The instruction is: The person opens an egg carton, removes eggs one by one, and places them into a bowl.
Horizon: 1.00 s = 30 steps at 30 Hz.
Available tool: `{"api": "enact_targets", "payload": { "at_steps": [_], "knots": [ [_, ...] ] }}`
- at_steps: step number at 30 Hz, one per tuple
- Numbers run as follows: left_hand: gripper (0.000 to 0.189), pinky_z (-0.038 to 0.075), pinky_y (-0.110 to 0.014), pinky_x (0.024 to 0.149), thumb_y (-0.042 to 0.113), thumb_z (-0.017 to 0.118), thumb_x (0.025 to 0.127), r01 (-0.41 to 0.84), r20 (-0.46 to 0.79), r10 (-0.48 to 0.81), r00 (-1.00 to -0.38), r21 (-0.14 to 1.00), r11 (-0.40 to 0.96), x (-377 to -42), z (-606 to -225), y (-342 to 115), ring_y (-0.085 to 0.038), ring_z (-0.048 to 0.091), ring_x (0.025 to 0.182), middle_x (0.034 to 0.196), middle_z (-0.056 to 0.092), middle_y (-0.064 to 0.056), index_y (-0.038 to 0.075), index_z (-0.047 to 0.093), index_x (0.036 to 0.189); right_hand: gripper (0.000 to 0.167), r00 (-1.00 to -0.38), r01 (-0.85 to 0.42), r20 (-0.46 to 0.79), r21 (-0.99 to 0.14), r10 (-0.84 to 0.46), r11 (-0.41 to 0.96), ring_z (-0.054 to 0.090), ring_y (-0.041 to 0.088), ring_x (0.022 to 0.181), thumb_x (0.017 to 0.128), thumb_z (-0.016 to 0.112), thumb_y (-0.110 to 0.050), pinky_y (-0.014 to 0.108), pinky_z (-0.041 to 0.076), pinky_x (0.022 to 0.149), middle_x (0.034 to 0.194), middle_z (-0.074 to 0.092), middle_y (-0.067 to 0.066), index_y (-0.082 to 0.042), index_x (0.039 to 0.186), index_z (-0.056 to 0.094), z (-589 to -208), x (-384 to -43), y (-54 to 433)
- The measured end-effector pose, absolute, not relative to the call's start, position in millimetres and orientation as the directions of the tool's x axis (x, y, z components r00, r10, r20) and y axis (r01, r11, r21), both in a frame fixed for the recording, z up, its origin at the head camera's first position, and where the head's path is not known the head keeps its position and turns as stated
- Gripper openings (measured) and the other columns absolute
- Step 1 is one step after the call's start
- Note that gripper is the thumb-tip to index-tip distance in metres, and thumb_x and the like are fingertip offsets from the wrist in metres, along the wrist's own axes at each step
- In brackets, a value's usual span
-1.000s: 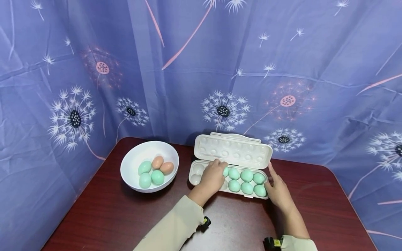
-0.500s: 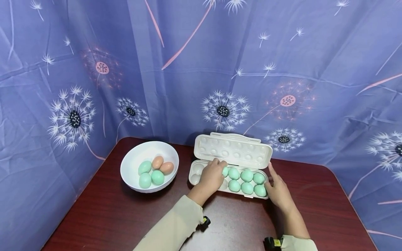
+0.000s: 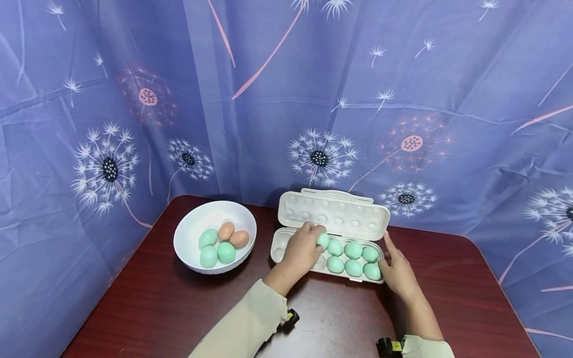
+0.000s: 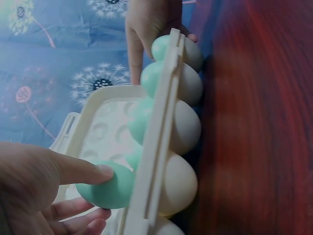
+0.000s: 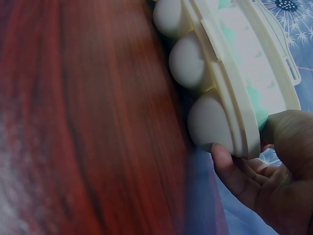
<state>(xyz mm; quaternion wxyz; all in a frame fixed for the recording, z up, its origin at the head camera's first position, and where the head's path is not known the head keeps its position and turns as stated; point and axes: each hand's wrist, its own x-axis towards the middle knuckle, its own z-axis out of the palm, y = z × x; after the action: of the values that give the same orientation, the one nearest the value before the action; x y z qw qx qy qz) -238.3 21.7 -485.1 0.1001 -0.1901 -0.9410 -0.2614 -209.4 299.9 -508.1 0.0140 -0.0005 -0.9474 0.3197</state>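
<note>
My left hand (image 3: 303, 249) pinches a green egg (image 4: 110, 187) between thumb and fingers, just above the cups of an open cream egg carton (image 3: 319, 267). Several more green eggs (image 3: 353, 268) fill the carton's right part, two rows deep. Cups at the left end hold no egg; some are hidden behind my left hand. Up against the curtain leans the dimpled lid (image 3: 333, 215). At the carton's right end my right hand (image 3: 398, 276) grips the side, fingers low on the end cup (image 5: 208, 120) in the right wrist view and one finger extended towards the lid.
Left of the carton stands a white bowl (image 3: 185, 243) holding three green eggs (image 3: 208, 257) and two brown eggs (image 3: 239, 239). Everything rests on a dark red wooden table (image 3: 215, 298). A blue dandelion-print curtain (image 3: 250, 144) hangs close behind the table's back edge.
The green egg in my left hand has come up slightly out of the carton and shows more between the fingers. My right hand stays at the carton's end.
</note>
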Motion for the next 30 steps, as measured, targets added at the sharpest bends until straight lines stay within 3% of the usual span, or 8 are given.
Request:
{"api": "enact_targets", "payload": {
  "at_steps": [6, 17, 30],
  "knots": [
    [0.043, 0.057, -0.034, 0.079, 0.019, 0.079, 0.087, 0.408, 0.296, 0.293, -0.909, 0.492, 0.769, -232, -475, 15, -0.024, 0.07, 0.091, 0.124, 0.061, -0.007, 0.02, 0.063, 0.127, 0.079, -1.0, 0.002, 0.013, -0.611, 0.013, 0.792, 0.062, 0.034, 0.103, 0.098, 0.05, -0.011, 0.049, 0.048, 0.091, 0.125, 0.059, 0.028, -0.023, 0.163, 0.006, -509, -209, 300],
    [0.044, 0.058, -0.036, 0.078, 0.015, 0.081, 0.085, 0.441, 0.398, 0.258, -0.88, 0.488, 0.753, -224, -458, -4, -0.025, 0.071, 0.087, 0.119, 0.062, -0.007, 0.017, 0.065, 0.126, 0.08, -1.0, -0.005, 0.02, -0.613, 0.009, 0.79, 0.063, 0.033, 0.102, 0.098, 0.05, -0.011, 0.049, 0.05, 0.089, 0.124, 0.058, 0.029, -0.023, 0.163, 0.006, -510, -209, 300],
    [0.047, 0.058, -0.041, 0.084, 0.014, 0.082, 0.083, 0.366, 0.419, 0.13, -0.898, 0.553, 0.748, -212, -441, -34, -0.027, 0.071, 0.098, 0.123, 0.061, -0.007, 0.018, 0.067, 0.128, 0.08, -0.999, -0.036, 0.053, -0.605, -0.005, 0.796, 0.064, 0.033, 0.099, 0.096, 0.051, -0.009, 0.044, 0.05, 0.084, 0.12, 0.06, 0.029, -0.02, 0.163, 0.008, -509, -208, 299]
  ]
}}
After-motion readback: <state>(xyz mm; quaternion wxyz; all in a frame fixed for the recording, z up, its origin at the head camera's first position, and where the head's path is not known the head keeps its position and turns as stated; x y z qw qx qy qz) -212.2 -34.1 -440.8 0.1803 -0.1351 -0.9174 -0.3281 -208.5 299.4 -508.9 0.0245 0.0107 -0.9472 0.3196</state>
